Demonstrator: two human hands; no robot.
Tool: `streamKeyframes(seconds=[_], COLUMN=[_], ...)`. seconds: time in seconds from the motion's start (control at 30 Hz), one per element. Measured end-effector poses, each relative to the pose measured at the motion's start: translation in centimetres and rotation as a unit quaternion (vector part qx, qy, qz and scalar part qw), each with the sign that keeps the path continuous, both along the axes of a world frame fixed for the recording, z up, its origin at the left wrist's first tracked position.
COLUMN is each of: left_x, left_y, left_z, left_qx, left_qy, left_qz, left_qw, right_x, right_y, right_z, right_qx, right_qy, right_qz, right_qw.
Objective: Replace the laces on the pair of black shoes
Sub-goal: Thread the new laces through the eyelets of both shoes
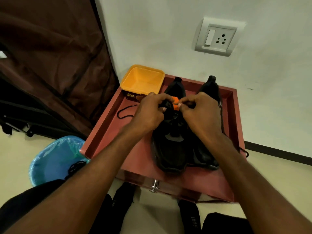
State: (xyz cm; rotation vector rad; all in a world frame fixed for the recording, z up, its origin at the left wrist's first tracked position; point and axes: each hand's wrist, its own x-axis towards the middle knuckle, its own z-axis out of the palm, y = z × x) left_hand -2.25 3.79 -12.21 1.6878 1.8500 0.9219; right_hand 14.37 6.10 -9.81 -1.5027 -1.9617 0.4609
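Two black low-top fabric shoes stand side by side in a shallow reddish-brown wooden tray (108,125), toes toward the near edge, heels toward the far wall. The left black shoe (170,149) sits about mid-tray; the right black shoe (205,154) is touching or just beside it on the right, much of it hidden behind the right forearm. Both hands work at the throat of the left shoe. The left hand (148,114) has fingers curled, pinching dark material at the shoe's tongue or upper eyelets; whether that is lace or tongue cannot be told. The right hand (200,110) has thumb and forefinger pressed together, pinching a thin black lace (176,104) that runs across toward the left hand. A small bright orange tab (175,100) shows between the two hands, at the shoe's collar. A loose black cord (125,112) lies curved on the tray floor to the left of the left hand. Another black lace end (244,152) trails over the tray's right near rim. At the far left corner of the tray stands an open square yellow plastic tub (143,78) with a brown printed label. A metal knob (154,185) projects from the tray's near face. Left of the tray, on the pale floor, a round bin lined with a blue plastic bag (54,159) holds a dark tangle. A white wall socket and switch plate (217,37) is mounted on the far wall, and brown fabric (55,56) hangs at far left.
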Motion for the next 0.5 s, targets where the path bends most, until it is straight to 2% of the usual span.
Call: streamKeyframes(seconds=[0.3, 0.5], left_x=[-0.9, -1.0], left_y=[-0.2, -0.7], left_z=[-0.7, -0.8], left_qx=[0.000, -0.005], left_qy=[-0.075, -0.115], left_qz=[-0.011, -0.016], left_qw=[0.997, 0.993], right_x=[-1.1, -1.1], right_y=[0.7, 1.6], right_z=[-1.1, -1.5], right_qx=[-0.011, -0.092], right_qy=[-0.073, 0.041], right_qz=[-0.004, 0.045], right_qw=[0.997, 0.994])
